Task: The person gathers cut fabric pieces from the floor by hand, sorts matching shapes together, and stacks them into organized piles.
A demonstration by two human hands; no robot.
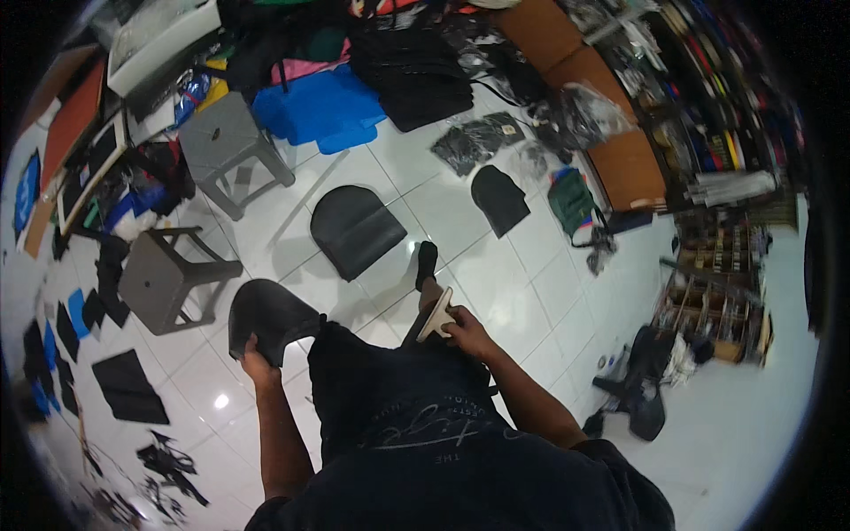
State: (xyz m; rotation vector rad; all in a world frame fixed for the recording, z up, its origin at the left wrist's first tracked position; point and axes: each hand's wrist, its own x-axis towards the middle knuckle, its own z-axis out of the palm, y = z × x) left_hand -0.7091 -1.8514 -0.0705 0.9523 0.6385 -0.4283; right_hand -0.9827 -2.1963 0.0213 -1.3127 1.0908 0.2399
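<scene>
My left hand (258, 363) grips the near edge of a black sheet piece with a rounded top (270, 319), held out to the left of my lap. In my closed right hand (470, 334) is a pale beige tool (438, 315) with a long straight edge and a short handle, held above my right leg. I cannot make out its exact kind. A larger black rounded piece (354, 232) lies on the floor ahead of me. Farther right lies a smaller black piece (499, 200), also rounded at one end.
Two grey plastic stools (164, 281) stand at the left. Blue sheets (319, 106) and a black fabric stack (412, 80) lie at the back. Black scraps (131, 387) are scattered on the left floor. Crowded shelves (717, 283) and a black bag-like object (642, 380) are at the right.
</scene>
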